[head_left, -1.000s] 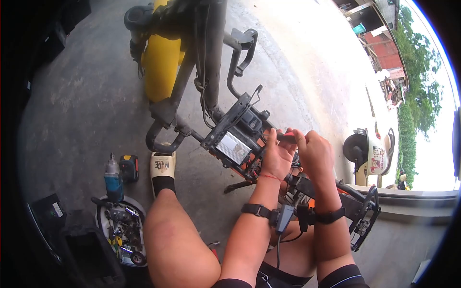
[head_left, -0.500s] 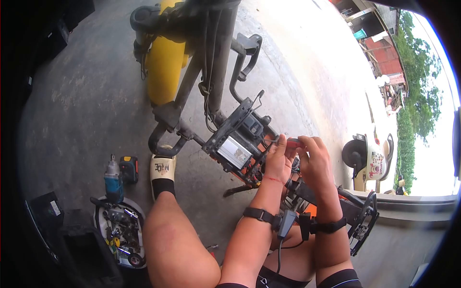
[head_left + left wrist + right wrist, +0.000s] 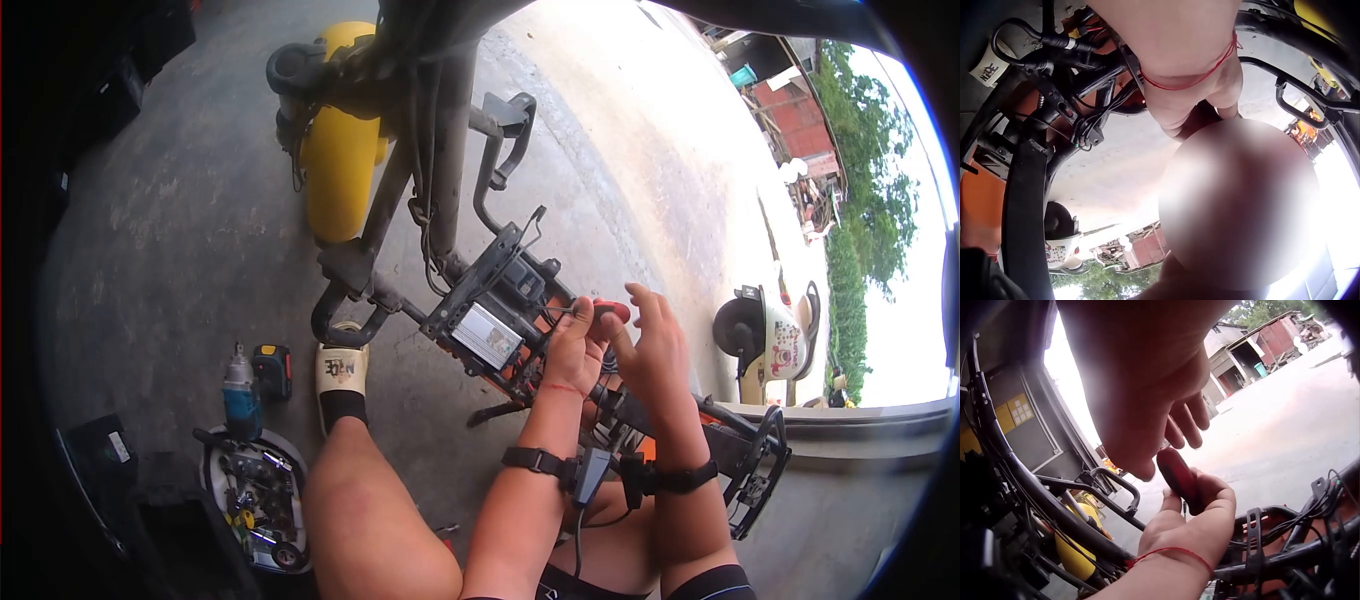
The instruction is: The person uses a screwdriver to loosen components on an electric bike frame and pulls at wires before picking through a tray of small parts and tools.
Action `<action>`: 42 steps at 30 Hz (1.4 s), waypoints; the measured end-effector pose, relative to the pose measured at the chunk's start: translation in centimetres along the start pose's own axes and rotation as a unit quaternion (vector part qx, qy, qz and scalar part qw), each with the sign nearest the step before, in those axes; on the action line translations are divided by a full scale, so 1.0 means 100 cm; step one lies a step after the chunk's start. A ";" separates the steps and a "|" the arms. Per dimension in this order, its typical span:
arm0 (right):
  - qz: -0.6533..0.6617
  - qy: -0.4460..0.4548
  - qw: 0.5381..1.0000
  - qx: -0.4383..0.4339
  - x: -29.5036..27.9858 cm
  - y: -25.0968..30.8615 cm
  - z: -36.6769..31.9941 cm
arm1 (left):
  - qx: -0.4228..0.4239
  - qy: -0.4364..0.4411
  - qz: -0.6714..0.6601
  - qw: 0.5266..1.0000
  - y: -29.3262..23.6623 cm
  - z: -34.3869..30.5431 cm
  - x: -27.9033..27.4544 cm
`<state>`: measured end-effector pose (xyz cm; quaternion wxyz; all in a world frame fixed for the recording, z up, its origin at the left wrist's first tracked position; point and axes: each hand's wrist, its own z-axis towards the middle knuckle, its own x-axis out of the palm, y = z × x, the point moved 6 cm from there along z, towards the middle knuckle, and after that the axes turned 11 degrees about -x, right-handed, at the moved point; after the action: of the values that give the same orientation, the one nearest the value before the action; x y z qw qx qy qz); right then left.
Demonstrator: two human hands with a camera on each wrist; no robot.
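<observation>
My left hand (image 3: 572, 358) grips a screwdriver (image 3: 612, 311) by its red and black handle, the thin shaft pointing left toward the bared vehicle frame. Its fingers and thumb wrap the handle's lower part, as the right wrist view shows. My right hand (image 3: 655, 350) is just off the handle's butt end, fingers extended and thumb close to it. Beyond the shaft, a silver finned box (image 3: 487, 335) and a black module (image 3: 522, 280) are mounted on the frame. Wires (image 3: 1088, 128) run along the tubes below my left wrist. The screwdriver's tip is hidden.
On the concrete floor at left are an impact wrench (image 3: 240, 400), a battery pack (image 3: 272, 372) and a white-rimmed tray (image 3: 209, 480) of sockets and tools. A yellow fender (image 3: 338, 190) stands at the frame's front. A white scooter (image 3: 787, 340) is parked at right.
My right hand's fingers, earlier closed on the screwdriver handle, have spread and come off it. My left hand keeps hold of the screwdriver near the same place.
</observation>
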<state>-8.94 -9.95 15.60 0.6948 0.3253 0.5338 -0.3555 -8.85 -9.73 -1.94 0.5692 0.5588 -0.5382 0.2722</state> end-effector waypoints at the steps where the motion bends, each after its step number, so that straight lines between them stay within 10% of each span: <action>1: -0.001 0.002 1.000 -0.003 0.000 0.001 0.000 | -0.001 -0.011 0.019 1.000 -0.001 0.002 0.000; 22: -0.084 0.066 0.990 0.090 0.021 -0.021 -0.008 | -0.023 -0.008 -0.024 0.999 0.004 -0.002 -0.012; 31: -0.095 0.154 0.983 -0.031 0.031 -0.005 0.006 | -0.038 0.029 -0.074 0.996 -0.002 -0.002 -0.013; 37: -0.166 0.381 0.900 -0.128 0.060 -0.006 0.026 | -0.069 0.022 -0.035 0.997 -0.005 -0.003 -0.029; 42: -0.217 0.393 0.886 -0.118 0.079 -0.004 0.027 | -0.067 -0.137 0.050 0.987 -0.018 -0.021 -0.038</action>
<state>-6.48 -13.59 8.49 0.3667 0.2299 0.8587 -0.2746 -7.60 -7.11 -5.61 0.5117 0.5237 -0.6557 0.1843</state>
